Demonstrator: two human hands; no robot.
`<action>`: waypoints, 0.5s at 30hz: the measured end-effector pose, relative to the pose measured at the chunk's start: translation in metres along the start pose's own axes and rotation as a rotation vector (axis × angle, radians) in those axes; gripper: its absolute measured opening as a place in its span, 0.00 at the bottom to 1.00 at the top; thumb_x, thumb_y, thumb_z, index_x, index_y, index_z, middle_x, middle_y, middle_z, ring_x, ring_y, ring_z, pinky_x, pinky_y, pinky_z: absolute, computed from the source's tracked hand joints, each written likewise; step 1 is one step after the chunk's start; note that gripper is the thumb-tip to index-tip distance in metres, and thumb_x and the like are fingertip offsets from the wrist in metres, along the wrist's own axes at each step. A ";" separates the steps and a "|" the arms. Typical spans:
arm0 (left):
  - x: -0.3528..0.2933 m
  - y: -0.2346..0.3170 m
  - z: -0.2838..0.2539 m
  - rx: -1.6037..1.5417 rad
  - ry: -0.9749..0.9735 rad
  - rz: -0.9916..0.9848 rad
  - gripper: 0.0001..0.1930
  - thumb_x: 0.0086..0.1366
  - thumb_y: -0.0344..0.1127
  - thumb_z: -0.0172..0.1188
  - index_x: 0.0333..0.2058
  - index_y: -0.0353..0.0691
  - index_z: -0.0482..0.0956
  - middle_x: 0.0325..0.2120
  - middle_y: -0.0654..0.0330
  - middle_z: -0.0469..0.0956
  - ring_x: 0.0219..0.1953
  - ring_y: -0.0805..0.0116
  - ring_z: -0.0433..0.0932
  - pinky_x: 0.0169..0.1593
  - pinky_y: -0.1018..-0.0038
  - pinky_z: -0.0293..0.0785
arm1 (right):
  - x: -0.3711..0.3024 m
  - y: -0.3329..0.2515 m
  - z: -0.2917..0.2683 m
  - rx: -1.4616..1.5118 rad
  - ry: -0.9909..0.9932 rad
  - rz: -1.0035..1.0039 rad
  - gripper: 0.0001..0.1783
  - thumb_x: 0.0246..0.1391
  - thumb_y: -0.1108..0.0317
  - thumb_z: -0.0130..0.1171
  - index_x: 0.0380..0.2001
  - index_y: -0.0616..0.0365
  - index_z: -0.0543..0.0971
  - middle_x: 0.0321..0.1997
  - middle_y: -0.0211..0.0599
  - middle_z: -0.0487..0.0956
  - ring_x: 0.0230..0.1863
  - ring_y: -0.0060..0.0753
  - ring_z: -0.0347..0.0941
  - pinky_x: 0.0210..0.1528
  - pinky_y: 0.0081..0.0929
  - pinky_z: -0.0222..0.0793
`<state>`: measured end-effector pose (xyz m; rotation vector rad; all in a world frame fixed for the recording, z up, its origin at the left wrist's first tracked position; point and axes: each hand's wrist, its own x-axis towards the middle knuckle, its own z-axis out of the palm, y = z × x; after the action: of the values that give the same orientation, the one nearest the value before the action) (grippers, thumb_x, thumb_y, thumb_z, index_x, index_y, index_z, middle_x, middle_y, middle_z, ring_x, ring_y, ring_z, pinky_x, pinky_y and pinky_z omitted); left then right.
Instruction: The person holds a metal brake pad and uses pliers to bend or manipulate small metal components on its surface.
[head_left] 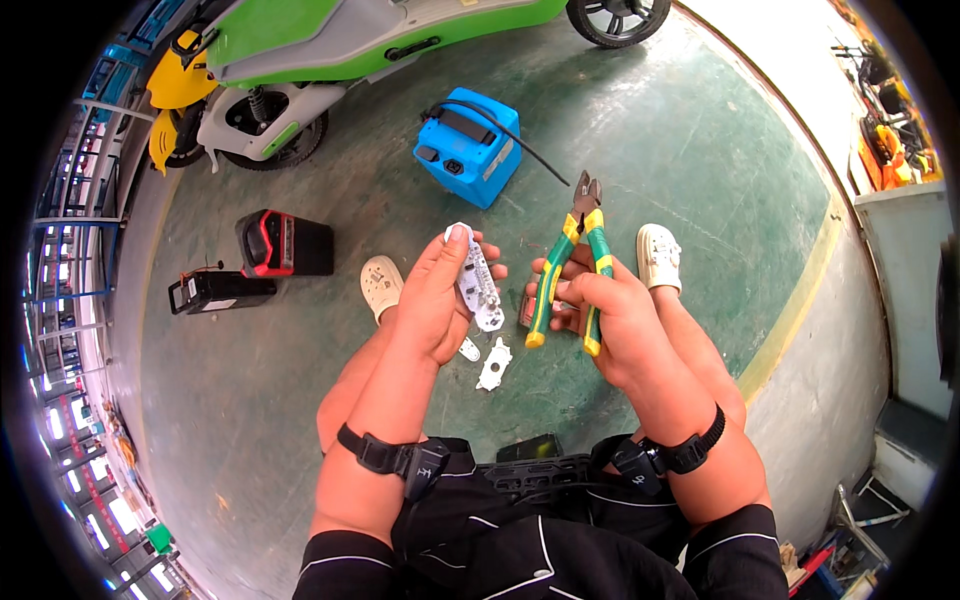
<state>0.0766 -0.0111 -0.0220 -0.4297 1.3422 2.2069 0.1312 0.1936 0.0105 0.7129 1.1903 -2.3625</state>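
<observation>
My left hand (447, 290) grips a white elongated circuit board (478, 280) with small dark components, its thumb pressed near the upper end. In my right hand (605, 300) is a pair of pliers (573, 260) with green and yellow handles, jaws pointing away from me. The handles are spread and the dark jaws look slightly parted. Behind the pliers, by my right fingers, a small reddish object (527, 308) shows in part; I cannot tell whether it is held. Below the hands, on the floor, lies a white flat plastic piece (495, 364) with a central hole.
A blue battery box (468, 147) with a black cable stands ahead. To the left are a red and black case (285, 243) and a black battery (222, 292). A green scooter (400, 45) spans the far side. My shoes flank the work area on the green floor (260, 400).
</observation>
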 end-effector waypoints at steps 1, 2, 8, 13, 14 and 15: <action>0.000 0.000 0.000 -0.028 -0.007 -0.021 0.21 0.76 0.52 0.48 0.49 0.38 0.73 0.44 0.54 0.79 0.42 0.63 0.81 0.40 0.66 0.80 | -0.001 0.000 0.000 -0.011 -0.009 0.007 0.26 0.54 0.74 0.54 0.58 0.62 0.67 0.54 0.40 0.78 0.49 0.35 0.78 0.38 0.29 0.71; 0.001 0.002 0.002 -0.056 -0.016 -0.042 0.22 0.76 0.52 0.46 0.50 0.38 0.72 0.45 0.52 0.79 0.43 0.61 0.82 0.41 0.64 0.81 | -0.001 -0.001 0.000 -0.022 -0.016 0.012 0.26 0.54 0.74 0.54 0.58 0.62 0.67 0.54 0.40 0.78 0.49 0.35 0.78 0.39 0.29 0.71; -0.005 0.011 0.012 -0.157 -0.138 -0.127 0.25 0.77 0.49 0.35 0.57 0.34 0.68 0.56 0.41 0.74 0.54 0.49 0.78 0.54 0.55 0.81 | -0.009 -0.003 0.007 -0.056 0.002 -0.033 0.28 0.53 0.73 0.56 0.59 0.65 0.67 0.54 0.40 0.78 0.50 0.33 0.76 0.42 0.31 0.71; -0.005 0.009 0.007 -0.126 -0.149 -0.039 0.22 0.76 0.37 0.39 0.62 0.31 0.65 0.59 0.40 0.72 0.57 0.48 0.76 0.58 0.54 0.79 | -0.008 -0.001 0.002 -0.125 0.016 -0.041 0.30 0.51 0.73 0.56 0.59 0.66 0.68 0.52 0.40 0.78 0.45 0.30 0.74 0.44 0.29 0.71; -0.005 0.009 0.007 -0.143 -0.152 -0.030 0.22 0.76 0.36 0.39 0.62 0.31 0.64 0.59 0.40 0.72 0.58 0.48 0.76 0.58 0.54 0.78 | -0.008 -0.001 0.001 -0.152 0.023 -0.041 0.30 0.51 0.73 0.56 0.59 0.66 0.68 0.52 0.39 0.78 0.44 0.29 0.73 0.44 0.28 0.70; -0.006 0.009 0.006 -0.161 -0.154 -0.022 0.21 0.76 0.35 0.40 0.63 0.31 0.64 0.59 0.41 0.72 0.58 0.48 0.76 0.59 0.55 0.78 | -0.008 -0.001 0.001 -0.191 0.013 -0.030 0.30 0.50 0.74 0.56 0.59 0.66 0.68 0.51 0.39 0.78 0.44 0.28 0.73 0.44 0.28 0.70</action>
<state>0.0766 -0.0103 -0.0094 -0.3229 1.0803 2.2879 0.1364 0.1949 0.0164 0.6513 1.4182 -2.2318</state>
